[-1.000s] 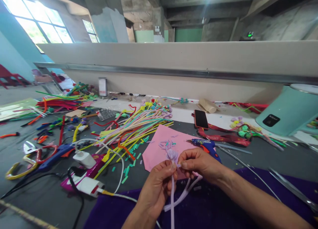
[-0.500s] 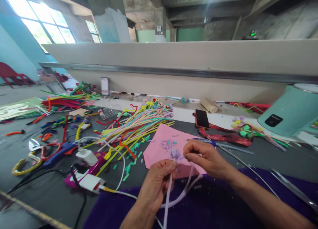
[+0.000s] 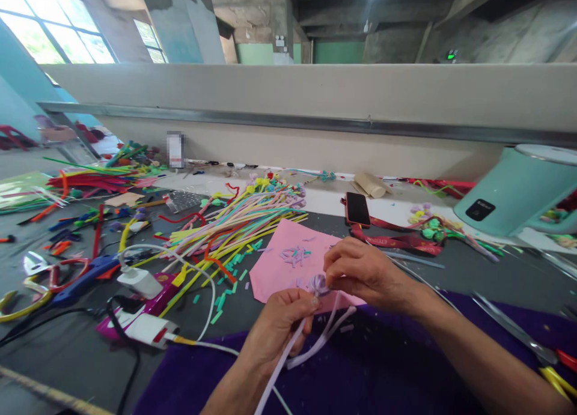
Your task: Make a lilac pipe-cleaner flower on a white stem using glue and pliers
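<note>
Lilac bloom (image 3: 318, 284) held before pink sheet (image 3: 273, 271)

Here, over purple cloth (image 3: 396, 358), the stem (image 3: 280, 367) is pinched by the left hand (image 3: 279, 322), just below the bloom. The bloom is met by the right hand (image 3: 367, 274), fingers curled; what is pinched there cannot be told. Beyond, lilac snippets (image 3: 294, 256) are strewn across the sheet; a phone (image 3: 357, 209) is laid farther back.

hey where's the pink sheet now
In the head view, the pink sheet lies near the middle, partly hidden by the left hand and right hand, just right of the green bits.
</note>
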Available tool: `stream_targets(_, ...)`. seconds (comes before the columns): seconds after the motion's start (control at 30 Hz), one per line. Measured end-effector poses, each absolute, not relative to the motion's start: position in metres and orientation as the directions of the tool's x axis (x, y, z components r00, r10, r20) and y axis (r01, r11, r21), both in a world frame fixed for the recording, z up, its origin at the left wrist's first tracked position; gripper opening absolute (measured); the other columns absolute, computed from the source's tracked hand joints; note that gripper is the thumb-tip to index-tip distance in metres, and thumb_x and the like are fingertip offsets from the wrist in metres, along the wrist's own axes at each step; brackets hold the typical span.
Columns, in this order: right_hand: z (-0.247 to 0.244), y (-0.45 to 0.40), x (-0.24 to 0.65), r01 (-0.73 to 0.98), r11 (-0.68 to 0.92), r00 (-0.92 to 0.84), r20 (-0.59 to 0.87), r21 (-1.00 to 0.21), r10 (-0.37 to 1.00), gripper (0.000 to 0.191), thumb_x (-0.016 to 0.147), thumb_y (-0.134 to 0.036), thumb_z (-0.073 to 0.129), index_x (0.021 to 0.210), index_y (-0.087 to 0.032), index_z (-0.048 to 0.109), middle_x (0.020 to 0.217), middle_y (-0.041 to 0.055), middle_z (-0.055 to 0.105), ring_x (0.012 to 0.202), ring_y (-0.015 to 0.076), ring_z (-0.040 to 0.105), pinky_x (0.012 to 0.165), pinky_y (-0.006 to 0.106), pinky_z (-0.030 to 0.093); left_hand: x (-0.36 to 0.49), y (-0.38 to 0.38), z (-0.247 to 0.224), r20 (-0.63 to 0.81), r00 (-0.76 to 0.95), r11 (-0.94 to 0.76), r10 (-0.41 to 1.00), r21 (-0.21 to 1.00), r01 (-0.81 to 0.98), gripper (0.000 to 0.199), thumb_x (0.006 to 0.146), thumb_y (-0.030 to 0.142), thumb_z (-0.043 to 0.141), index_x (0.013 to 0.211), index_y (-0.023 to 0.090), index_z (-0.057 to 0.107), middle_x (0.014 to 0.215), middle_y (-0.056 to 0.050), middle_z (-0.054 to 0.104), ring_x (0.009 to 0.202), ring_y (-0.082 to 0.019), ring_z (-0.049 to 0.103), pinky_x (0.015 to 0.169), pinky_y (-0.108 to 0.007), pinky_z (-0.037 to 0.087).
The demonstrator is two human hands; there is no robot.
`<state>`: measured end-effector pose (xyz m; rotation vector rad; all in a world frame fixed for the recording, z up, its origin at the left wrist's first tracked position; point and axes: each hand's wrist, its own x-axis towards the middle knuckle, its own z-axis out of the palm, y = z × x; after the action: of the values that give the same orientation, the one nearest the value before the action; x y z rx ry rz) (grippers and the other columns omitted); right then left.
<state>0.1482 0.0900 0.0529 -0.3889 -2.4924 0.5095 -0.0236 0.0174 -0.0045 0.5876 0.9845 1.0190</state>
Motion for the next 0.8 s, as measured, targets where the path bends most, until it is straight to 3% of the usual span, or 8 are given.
stream_targets(0.8, 0.0485, 0.0849, 0.1453, 0.291, 0.921, -0.814, 0.440, -0.258, 0.380, 0.006, 0.081, -0.015, 0.056, 0.080, -0.018, 0.060, 0.097, 0.0033, 0.057, 0.093, 0.0150, 0.049, 0.079, 0.029, 0.034, -0.0265, 0.0173, -0.0102, -0.401, 0.162, 0.432, 0.902, 0.856, -0.284, 0.022, 0.065, 0.031, 0.065, 0.059, 0.017, 0.049, 0.035, 0.007, 0.048, 0.021, -0.001, 0.025, 0.025, -0.014, 0.012)
